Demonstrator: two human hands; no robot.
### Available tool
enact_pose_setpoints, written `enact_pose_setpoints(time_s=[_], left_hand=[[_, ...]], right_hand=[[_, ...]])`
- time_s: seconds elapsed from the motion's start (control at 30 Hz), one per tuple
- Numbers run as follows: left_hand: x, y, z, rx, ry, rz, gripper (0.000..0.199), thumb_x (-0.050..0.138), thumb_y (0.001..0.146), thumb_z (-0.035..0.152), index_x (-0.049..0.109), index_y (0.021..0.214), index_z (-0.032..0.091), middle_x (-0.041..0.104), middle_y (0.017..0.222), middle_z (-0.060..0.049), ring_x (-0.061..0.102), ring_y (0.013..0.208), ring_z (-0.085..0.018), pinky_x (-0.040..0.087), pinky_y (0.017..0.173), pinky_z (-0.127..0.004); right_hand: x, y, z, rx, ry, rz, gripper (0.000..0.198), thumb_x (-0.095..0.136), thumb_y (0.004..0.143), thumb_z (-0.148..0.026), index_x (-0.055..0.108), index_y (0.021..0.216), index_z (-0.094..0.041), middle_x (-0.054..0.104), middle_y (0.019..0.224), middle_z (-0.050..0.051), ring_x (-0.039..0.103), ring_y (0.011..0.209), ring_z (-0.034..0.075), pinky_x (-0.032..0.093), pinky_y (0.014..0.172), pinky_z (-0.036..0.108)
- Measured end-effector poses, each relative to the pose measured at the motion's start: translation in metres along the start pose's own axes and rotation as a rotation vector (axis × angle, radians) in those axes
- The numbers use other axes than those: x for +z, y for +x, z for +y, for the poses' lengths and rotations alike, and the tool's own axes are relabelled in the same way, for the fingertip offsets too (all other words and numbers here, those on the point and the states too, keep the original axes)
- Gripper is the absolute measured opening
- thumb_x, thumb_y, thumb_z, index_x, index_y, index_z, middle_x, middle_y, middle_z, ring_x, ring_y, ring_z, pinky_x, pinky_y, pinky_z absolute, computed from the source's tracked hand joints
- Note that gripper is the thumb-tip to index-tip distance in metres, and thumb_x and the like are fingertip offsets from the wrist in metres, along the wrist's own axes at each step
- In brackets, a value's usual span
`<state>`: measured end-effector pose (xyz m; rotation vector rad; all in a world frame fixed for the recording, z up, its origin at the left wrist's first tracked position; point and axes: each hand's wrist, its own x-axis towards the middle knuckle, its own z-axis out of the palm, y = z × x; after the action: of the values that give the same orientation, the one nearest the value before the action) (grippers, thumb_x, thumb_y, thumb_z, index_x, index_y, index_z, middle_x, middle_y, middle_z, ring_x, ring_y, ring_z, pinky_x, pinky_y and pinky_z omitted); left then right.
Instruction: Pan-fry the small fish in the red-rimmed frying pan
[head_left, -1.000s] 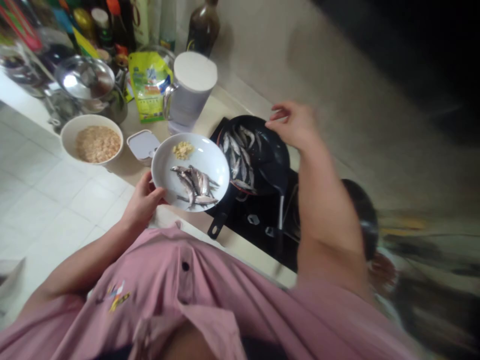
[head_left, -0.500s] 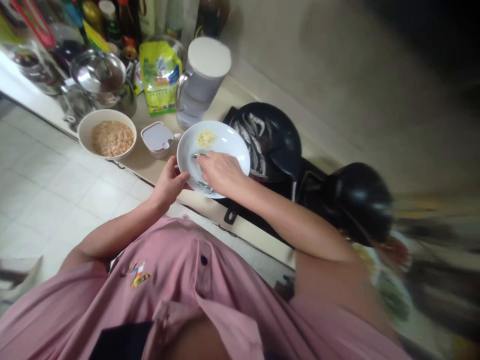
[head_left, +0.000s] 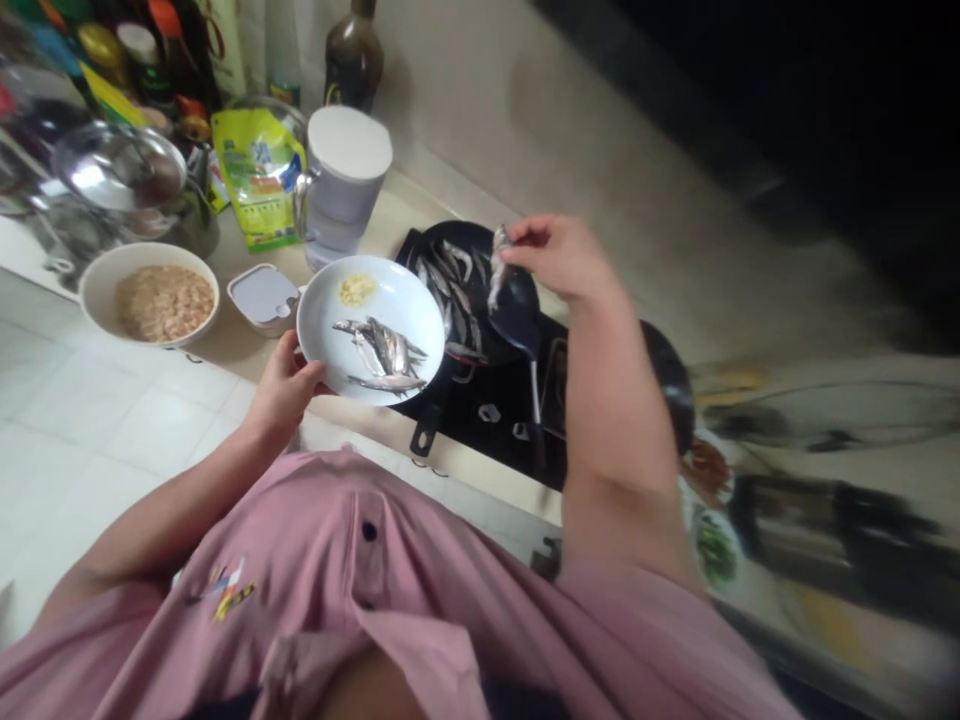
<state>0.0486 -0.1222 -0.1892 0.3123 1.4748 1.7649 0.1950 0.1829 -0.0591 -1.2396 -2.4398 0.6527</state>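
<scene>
My left hand grips the near left rim of a white plate, thumb on top. On the plate lie several small silvery fish and a little heap of chopped pale-yellow bits, perhaps garlic. My right hand pinches one small fish, which hangs over the right side of a black frying pan. More small fish lie side by side in that pan. A dark spatula rests with its blade in the pan and its handle toward me.
Left of the plate stand a lidded white container, a bowl of brownish food, a water pitcher and a green-yellow pouch. The black stove is below the pan. Dishes, one of greens, sit farther right.
My right hand has left the plate and moved right and up over the pan, now with a fish in it. The plate stays in my left hand, its fish now uncovered. The view has shifted.
</scene>
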Motion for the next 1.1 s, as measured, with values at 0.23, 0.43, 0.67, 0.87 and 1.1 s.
enact_pose_setpoints(time_s=[0.23, 0.43, 0.67, 0.87, 1.1], left_hand=[[0.005, -0.018, 0.009, -0.047, 0.023, 0.098, 0.047, 0.068, 0.066, 0.017, 0.060, 0.113, 0.018, 0.065, 0.075, 0.001, 0.066, 0.069, -0.017, 0.059, 0.063, -0.027], [0.006, -0.021, 0.009, -0.051, 0.021, 0.114, 0.049, 0.068, 0.067, 0.017, 0.059, 0.116, 0.018, 0.066, 0.077, 0.001, 0.065, 0.067, -0.016, 0.058, 0.061, -0.026], [0.007, -0.009, 0.006, -0.008, -0.014, 0.078, 0.046, 0.066, 0.063, 0.018, 0.057, 0.108, 0.019, 0.064, 0.073, 0.003, 0.065, 0.067, -0.017, 0.058, 0.059, -0.026], [0.007, -0.004, 0.007, 0.013, -0.024, 0.016, 0.043, 0.062, 0.063, 0.019, 0.056, 0.105, 0.020, 0.065, 0.080, 0.000, 0.069, 0.080, -0.021, 0.061, 0.067, -0.032], [0.000, -0.005, 0.003, -0.004, -0.022, -0.038, 0.047, 0.067, 0.063, 0.020, 0.055, 0.108, 0.019, 0.062, 0.080, 0.000, 0.069, 0.083, -0.023, 0.062, 0.068, -0.034]], right_hand=[[0.029, 0.076, 0.084, 0.212, -0.234, -0.027, 0.019, 0.075, 0.069, -0.012, 0.059, 0.063, -0.021, 0.060, 0.062, -0.004, 0.055, 0.068, 0.013, 0.049, 0.090, 0.036], [0.032, 0.077, 0.069, 0.120, -0.334, -0.075, 0.009, 0.074, 0.075, -0.019, 0.069, 0.083, -0.022, 0.067, 0.072, 0.001, 0.064, 0.082, 0.020, 0.049, 0.093, 0.041], [0.020, -0.031, -0.023, -0.333, -0.137, -0.022, 0.021, 0.065, 0.083, -0.021, 0.072, 0.102, -0.024, 0.074, 0.092, 0.004, 0.064, 0.079, 0.021, 0.050, 0.083, 0.038], [0.074, -0.098, -0.078, -0.471, -0.441, -0.266, 0.019, 0.066, 0.085, -0.030, 0.074, 0.100, -0.022, 0.074, 0.097, 0.009, 0.066, 0.086, 0.026, 0.047, 0.079, 0.037], [0.100, -0.091, -0.091, -0.483, -0.503, -0.427, 0.035, 0.062, 0.083, -0.012, 0.070, 0.116, -0.020, 0.072, 0.109, 0.011, 0.064, 0.098, 0.026, 0.044, 0.082, 0.033]])
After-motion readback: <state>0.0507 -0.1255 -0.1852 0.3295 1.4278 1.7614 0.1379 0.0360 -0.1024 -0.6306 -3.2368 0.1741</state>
